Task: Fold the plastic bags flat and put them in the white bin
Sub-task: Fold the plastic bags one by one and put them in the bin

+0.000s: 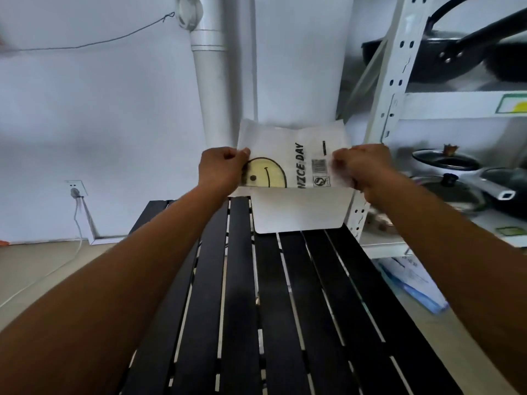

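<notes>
Two bare forearms, stretched forward low over the near slats of a black tabletop (242, 309). Above the tabletop's far end and lifted clear of it, a white plastic bag (299, 132) printed with a yellow smiley face and black lettering. Left hand (219, 166) pinching the bag's left edge, thumb and curled fingers closed on the film beside the smiley. Right hand (368, 169), slightly blurred, gripping the right edge with fingers curled round a bunch of plastic. Lower flap hanging down over the tabletop's far slats, apparently mid-fold.

Best handling, as a judgement:
- Keep both edges taut and level.
- Bring the corners together squarely.
- Lower onto the tabletop and press out trapped air before the next crease.
- Hold firmly, thin film being likely to slip or spring open.

Beyond the tabletop's far end, a white pipe (211, 95) against the wall. Off the far right side, a metal shelf (399, 67) with dark pans (427, 61). No white bin made out with certainty.
</notes>
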Demonstrator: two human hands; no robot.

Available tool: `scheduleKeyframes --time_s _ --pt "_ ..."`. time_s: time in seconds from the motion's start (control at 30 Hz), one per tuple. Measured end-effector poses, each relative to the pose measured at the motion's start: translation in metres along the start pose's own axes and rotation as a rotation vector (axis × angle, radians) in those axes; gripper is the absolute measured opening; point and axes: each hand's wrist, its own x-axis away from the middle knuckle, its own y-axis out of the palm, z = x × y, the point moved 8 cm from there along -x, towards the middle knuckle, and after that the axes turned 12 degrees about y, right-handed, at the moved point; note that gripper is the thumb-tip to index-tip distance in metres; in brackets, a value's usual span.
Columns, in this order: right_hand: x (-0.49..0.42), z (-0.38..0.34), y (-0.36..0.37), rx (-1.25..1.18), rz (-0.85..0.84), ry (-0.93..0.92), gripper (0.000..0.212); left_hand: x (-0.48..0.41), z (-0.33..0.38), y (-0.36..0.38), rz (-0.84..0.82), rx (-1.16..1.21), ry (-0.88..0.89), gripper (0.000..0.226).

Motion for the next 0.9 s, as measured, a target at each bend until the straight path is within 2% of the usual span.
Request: scheduleKeyframes --time_s 0.07,0.13,0.27,0.37,0.5,0.63,0.77,0.9 --pt "-0.03 -0.019 0.001 0.095 0.056 -0.035 0.015 -0.025 0.005 0.012 0.016 -0.085 0.012 0.036" --pt "-0.057 -0.028 0.002 0.149 0.119 -0.041 0.03 -0.044 0.007 0.023 0.009 -0.221 0.012 0.033" --pt "-0.092 -0.035 0.014 0.414 0.239 -0.082 0.043 -0.073 -0.015 0.04 -0.079 -0.446 -0.05 0.022" --pt "-0.098 -0.032 0.027 0.595 0.278 -0.129 0.036 -0.084 -0.037 0.045 -0.147 -0.621 -0.128 0.026" --pt "-0.093 -0.024 0.042 0.738 0.282 -0.162 0.023 -0.085 -0.053 0.048 -0.182 -0.793 -0.145 0.038" --pt "-0.088 -0.019 0.047 0.838 0.308 -0.181 0.019 -0.078 -0.054 0.054 -0.22 -0.816 -0.109 0.043" --pt "-0.082 -0.018 0.043 0.782 0.301 -0.232 0.006 -0.064 -0.038 0.051 -0.192 -0.742 -0.013 0.068" --pt "-0.057 -0.018 0.045 0.744 0.21 -0.299 0.042 -0.048 -0.017 0.035 -0.219 -0.748 0.1 0.074"
